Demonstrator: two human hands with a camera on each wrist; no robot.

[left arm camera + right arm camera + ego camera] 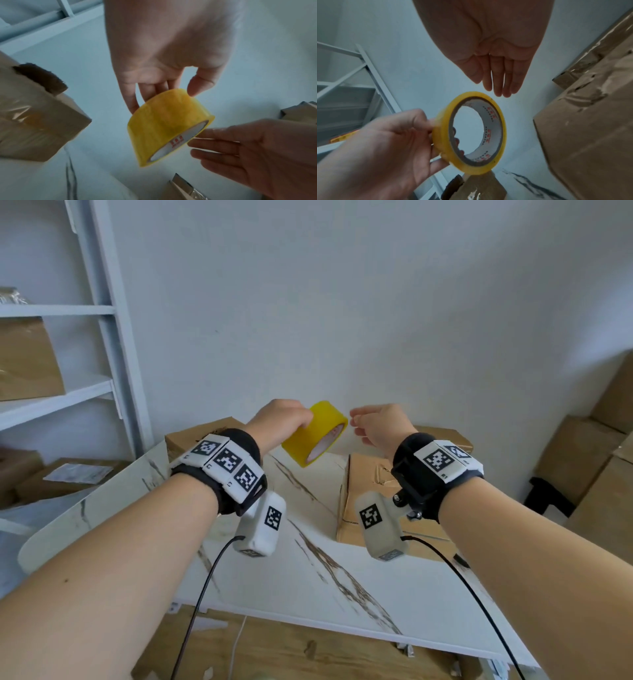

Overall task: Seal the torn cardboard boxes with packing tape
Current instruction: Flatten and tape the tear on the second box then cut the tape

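Observation:
My left hand (284, 419) holds a yellow roll of packing tape (315, 433) in the air above the table, fingers and thumb pinching its far edge. The roll (168, 125) has a white core with red print (476, 129). My right hand (373, 422) hovers just right of the roll with fingers nearly straight and close together, fingertips (197, 143) near the roll's rim, holding nothing. A torn cardboard box (373, 494) lies on the marble table (308, 563) under my right wrist. Another box (191, 438) with a torn corner (39, 77) sits behind my left wrist.
A white shelf unit (102, 337) with boxes stands at the left. More cardboard boxes (589, 460) are stacked on the floor at the right. A white wall (342, 302) is right behind the table. Cables hang from both wrist cameras.

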